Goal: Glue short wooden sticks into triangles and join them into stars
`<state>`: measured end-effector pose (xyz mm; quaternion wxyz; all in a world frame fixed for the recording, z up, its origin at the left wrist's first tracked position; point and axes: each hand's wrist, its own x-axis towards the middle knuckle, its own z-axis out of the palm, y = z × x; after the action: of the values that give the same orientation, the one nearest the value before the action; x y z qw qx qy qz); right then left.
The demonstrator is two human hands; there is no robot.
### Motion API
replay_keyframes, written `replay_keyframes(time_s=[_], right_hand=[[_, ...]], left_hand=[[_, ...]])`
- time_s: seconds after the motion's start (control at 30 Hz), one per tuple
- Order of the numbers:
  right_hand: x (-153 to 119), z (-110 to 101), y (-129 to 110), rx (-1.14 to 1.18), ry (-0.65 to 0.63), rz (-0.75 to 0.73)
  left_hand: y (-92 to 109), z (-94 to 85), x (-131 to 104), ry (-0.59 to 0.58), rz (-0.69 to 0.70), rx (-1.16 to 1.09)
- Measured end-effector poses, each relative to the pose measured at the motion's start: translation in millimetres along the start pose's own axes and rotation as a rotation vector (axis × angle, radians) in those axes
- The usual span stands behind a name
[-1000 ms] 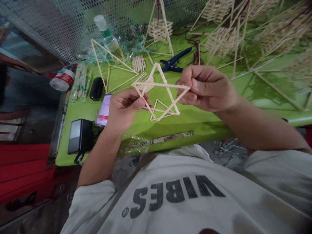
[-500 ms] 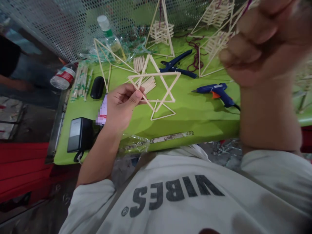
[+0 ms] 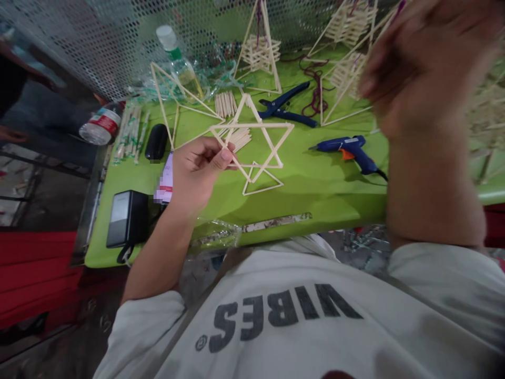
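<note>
My left hand [image 3: 199, 168] pinches the left side of a six-pointed star made of thin wooden sticks [image 3: 272, 126], between thumb and fingers, above the table. Below its lowest point lies a small stick triangle [image 3: 262, 184]. Two bundles of short sticks show behind the star, a standing one [image 3: 225, 104] and a partly covered one [image 3: 241, 138]. My right hand [image 3: 430, 73] is raised high at the right, near the camera and blurred. Its fingers are smeared, and I cannot make out anything in them. A blue glue gun [image 3: 347, 147] with an orange trigger lies between my hands.
Navy pliers [image 3: 288, 108] and dark red yarn [image 3: 313, 89] lie farther back on the green table [image 3: 335, 195]. Stick pyramids [image 3: 260, 52] stand behind. A bottle [image 3: 179, 63], wrapped sticks [image 3: 130, 131], a black case [image 3: 156, 141] and a black box-shaped device [image 3: 128, 218] are at left.
My right hand, curled in a fist before, has turned and shifted slightly, and is now more blurred. The star in my left hand has tilted slightly and its top sits a little lower.
</note>
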<state>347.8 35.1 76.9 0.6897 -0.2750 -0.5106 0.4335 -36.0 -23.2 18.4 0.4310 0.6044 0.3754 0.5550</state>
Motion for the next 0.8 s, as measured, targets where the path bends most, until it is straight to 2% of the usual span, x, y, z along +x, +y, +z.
replay_keyframes(time_s=[0.03,0.07,0.13,0.23,0.33,0.4,0.47,0.57,0.67,0.8], right_hand=[[-10,19,7,-0.054,-0.082,-0.021],[-20,35,12,-0.054,-0.175,0.030],[-39,53,21,-0.039,-0.313,0.125],[-55,55,25,-0.105,-0.530,0.159],[-55,45,22,-0.172,-0.776,0.135],[-51,41,16,-0.165,-0.864,0.144],[-47,40,9,-0.168,-0.914,0.166],[-45,42,-2,-0.202,-0.950,0.177],[-46,42,-8,-0.216,-0.919,0.165],[-48,39,-10,-0.172,-0.846,0.138]], left_hand=[[0,0.3,0,-0.001,-0.010,0.000],[1,0.7,0,-0.002,-0.020,-0.004],[1,1.7,0,-0.015,-0.035,-0.011],[1,2.3,1,-0.056,-0.041,-0.008],[4,1.9,0,-0.116,-0.042,-0.003],[8,1.8,0,-0.187,-0.054,0.016],[12,2.3,0,-0.251,-0.059,0.047],[15,3.7,1,-0.268,-0.054,0.068],[11,4.0,2,-0.215,-0.058,0.058],[5,2.4,4,-0.081,-0.050,0.055]])
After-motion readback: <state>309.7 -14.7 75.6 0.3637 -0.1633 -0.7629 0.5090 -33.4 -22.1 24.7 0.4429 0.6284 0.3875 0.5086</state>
